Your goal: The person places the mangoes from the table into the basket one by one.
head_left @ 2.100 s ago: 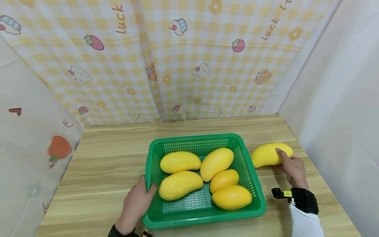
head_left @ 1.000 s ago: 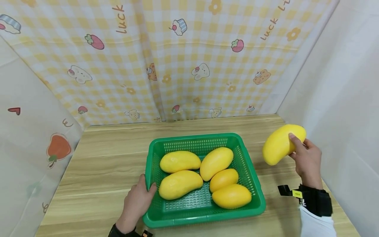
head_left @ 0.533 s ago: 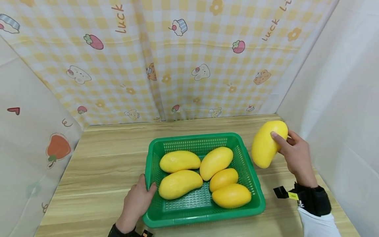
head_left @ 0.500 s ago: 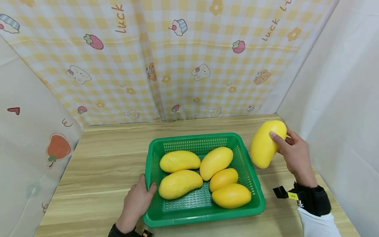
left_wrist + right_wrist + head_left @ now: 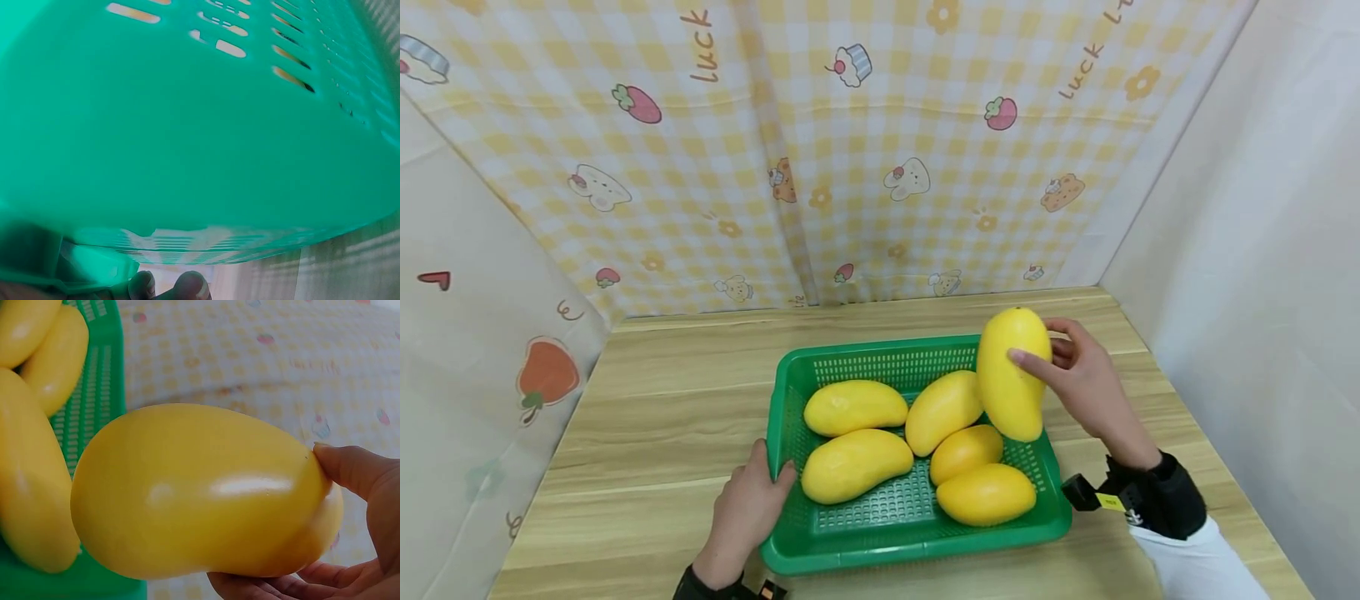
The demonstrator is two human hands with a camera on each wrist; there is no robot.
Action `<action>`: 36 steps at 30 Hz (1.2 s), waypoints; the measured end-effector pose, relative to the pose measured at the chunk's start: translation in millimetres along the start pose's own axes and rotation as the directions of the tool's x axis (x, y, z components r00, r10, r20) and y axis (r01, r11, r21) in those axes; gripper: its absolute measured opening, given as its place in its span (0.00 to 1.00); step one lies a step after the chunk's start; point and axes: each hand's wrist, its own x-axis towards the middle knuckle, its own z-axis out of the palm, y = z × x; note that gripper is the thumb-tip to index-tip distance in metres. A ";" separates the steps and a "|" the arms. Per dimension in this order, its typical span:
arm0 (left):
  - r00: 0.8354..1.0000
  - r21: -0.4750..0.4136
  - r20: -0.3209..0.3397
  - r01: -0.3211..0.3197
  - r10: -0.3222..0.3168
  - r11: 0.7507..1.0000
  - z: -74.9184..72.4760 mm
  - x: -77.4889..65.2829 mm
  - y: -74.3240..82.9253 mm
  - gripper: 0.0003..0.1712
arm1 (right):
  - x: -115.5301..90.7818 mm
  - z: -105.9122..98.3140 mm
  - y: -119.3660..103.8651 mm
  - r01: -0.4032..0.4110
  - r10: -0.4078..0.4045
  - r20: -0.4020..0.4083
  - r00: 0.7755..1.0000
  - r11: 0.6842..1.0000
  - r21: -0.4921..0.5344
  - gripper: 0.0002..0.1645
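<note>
My right hand (image 5: 1086, 379) holds a yellow mango (image 5: 1011, 375) between thumb and fingers. In the head view this mango overlaps the right rim of a green plastic basket (image 5: 880, 553); the right wrist view shows the same mango (image 5: 200, 494) filling the middle, with the thumb on its near end. My left hand (image 5: 747, 508) grips the basket's left rim, its thumb over the edge. Several mangoes lie inside: two long ones at left (image 5: 856, 408), one slanting in the middle (image 5: 942, 412), and two deeper yellow ones at right (image 5: 987, 495). The left wrist view shows mostly the basket's outer wall (image 5: 187, 144).
The basket stands on a wood-grain table (image 5: 662, 417). A checked, patterned cloth (image 5: 850, 167) hangs behind the table. White cloth walls rise at the left (image 5: 475, 375) and the right (image 5: 1262, 250).
My right hand has lifted the mango off the table at the right, turned it more upright and carried it left over the basket's right side. My left hand stays on the rim.
</note>
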 end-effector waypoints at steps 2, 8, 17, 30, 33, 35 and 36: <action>1.000 -0.004 0.000 0.002 -0.002 1.000 -0.1 -0.1 -0.1 0.23 | 1.8 9.0 -4.0 0.021 -0.021 0.031 0.999 1.000 -0.006 0.41; 1.000 -0.002 -0.002 0.007 -0.007 1.000 -0.8 -0.8 0.2 0.22 | 6.2 31.4 -13.6 0.080 -0.078 0.109 0.991 0.997 -0.016 0.39; 1.000 0.021 -0.014 0.002 -0.002 1.000 -1.0 -1.4 0.8 0.23 | 8.8 64.4 -19.6 0.282 -0.242 0.232 0.942 0.946 -0.160 0.39; 1.000 0.016 -0.017 -0.002 0.002 1.000 0.7 -2.2 3.6 0.22 | -0.3 106.2 -36.2 0.416 -0.322 0.447 0.835 0.900 -0.130 0.40; 1.000 0.006 -0.018 -0.008 0.009 1.000 0.0 -3.3 4.3 0.21 | -2.5 113.0 -35.8 0.436 -0.327 0.481 0.813 0.890 -0.131 0.41; 1.000 -0.005 -0.015 -0.010 0.010 1.000 -0.2 -3.4 4.1 0.22 | -3.9 117.2 -35.8 0.436 -0.322 0.503 0.802 0.891 -0.125 0.41; 1.000 -0.015 -0.011 -0.009 0.009 1.000 -0.3 -3.4 3.9 0.23 | -4.5 119.3 -36.0 0.434 -0.317 0.515 0.796 0.893 -0.121 0.41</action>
